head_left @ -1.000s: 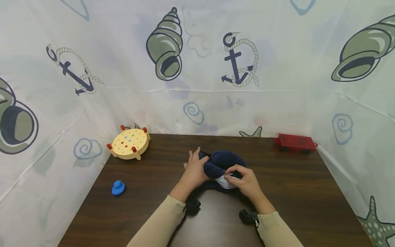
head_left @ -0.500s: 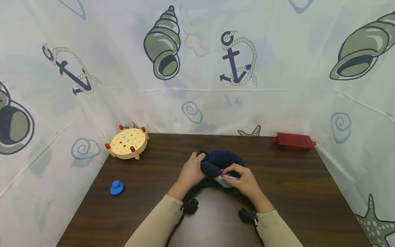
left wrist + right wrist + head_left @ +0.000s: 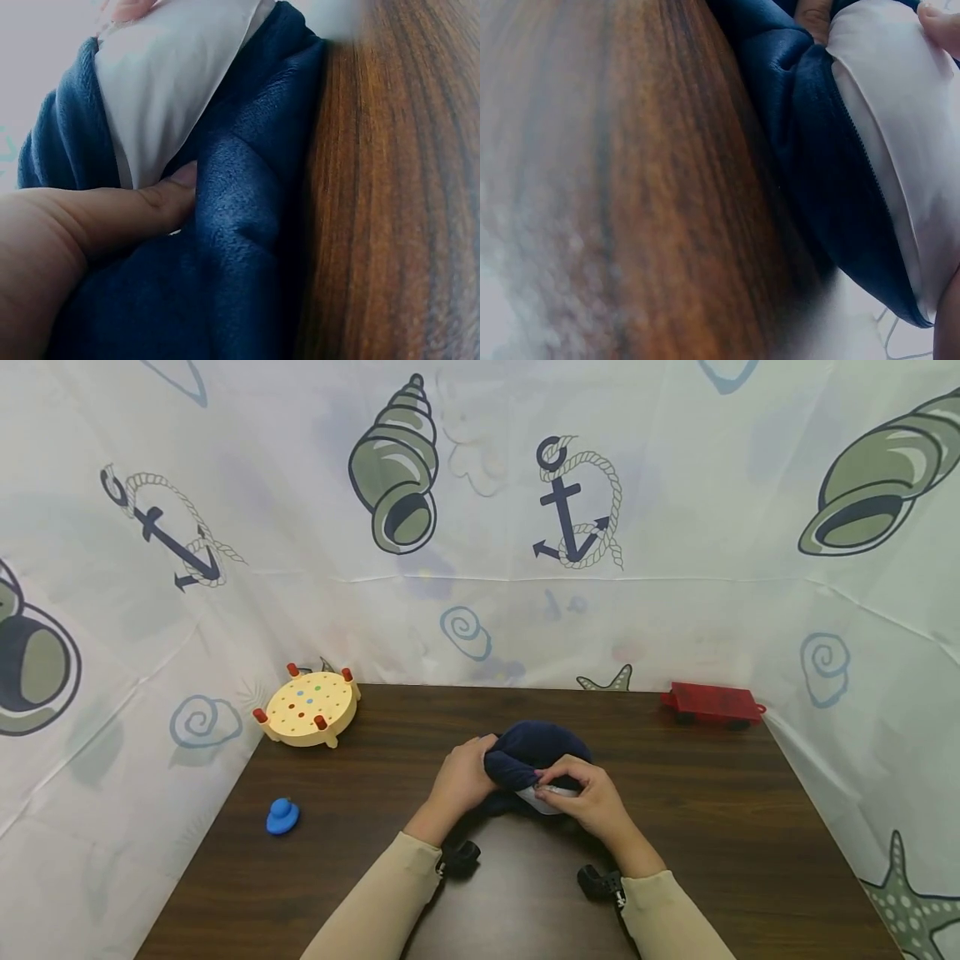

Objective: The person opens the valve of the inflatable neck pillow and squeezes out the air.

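A navy plush neck pillow [image 3: 543, 742] rests on the table, its zipped cover parted so that a white inner [image 3: 900, 97] shows. My left hand [image 3: 459, 781] grips the pillow's left end; in the left wrist view its thumb [image 3: 150, 210] tucks into the opening, against the blue fabric. With thumb and forefinger, my right hand [image 3: 592, 802] pinches the zipper at the opening's edge, over the white inner. Whether it has the pull itself is too small to tell. Zipper teeth [image 3: 862, 154] line the blue edge in the right wrist view. The left hand's other fingers are hidden behind the pillow.
On the dark wooden table [image 3: 720, 827], a cream round toy with red pegs [image 3: 311, 706] lies at the back left. A small blue toy [image 3: 282, 817] sits nearer on the left. A red toy wagon [image 3: 712, 704] stands at the back right, before a printed curtain [image 3: 495, 527].
My left hand's fingers, spread upward a second ago, have folded behind the pillow. The right hand keeps its pinch and has shifted slightly left along the opening.
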The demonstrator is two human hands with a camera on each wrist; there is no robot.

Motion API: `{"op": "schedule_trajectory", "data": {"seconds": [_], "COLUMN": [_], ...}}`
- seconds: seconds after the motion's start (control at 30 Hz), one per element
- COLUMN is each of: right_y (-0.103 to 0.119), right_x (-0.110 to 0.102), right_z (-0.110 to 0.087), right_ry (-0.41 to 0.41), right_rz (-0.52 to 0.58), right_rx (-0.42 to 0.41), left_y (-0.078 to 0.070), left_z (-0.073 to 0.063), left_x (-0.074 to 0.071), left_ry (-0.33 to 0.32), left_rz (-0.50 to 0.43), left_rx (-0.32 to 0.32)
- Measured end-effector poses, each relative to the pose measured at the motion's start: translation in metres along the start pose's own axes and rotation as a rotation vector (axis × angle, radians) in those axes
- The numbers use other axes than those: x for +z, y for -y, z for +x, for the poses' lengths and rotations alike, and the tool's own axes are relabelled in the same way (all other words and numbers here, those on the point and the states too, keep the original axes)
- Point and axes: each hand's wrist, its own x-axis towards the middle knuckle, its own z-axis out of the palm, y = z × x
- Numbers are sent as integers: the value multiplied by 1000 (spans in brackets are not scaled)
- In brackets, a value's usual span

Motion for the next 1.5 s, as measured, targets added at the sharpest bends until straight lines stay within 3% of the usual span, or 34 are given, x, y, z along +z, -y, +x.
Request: {"op": "schedule_trajectory", "data": {"seconds": [0.17, 0.3, 0.47, 0.83, 1.5], "right_y": [-1, -3, -3, -1, -1], "right_x": [1, 3, 6, 3, 0], "right_z": [0, 1, 1, 1, -1], "right_ry": [15, 20, 21, -11, 29], "right_rz": [-9, -112, -188, -114, -82], "right_rx": [-41, -92, -71, 10, 93], "left_y": [0, 0, 1, 1, -1], "left_z": [1, 1, 1, 4, -1], "left_x": [-1, -1, 0, 0, 1], "left_ry": [12, 27, 33, 34, 48], "left_rz": [5, -22, -29, -10, -40], "left_rx": [4, -10, -20, 7, -6]}}
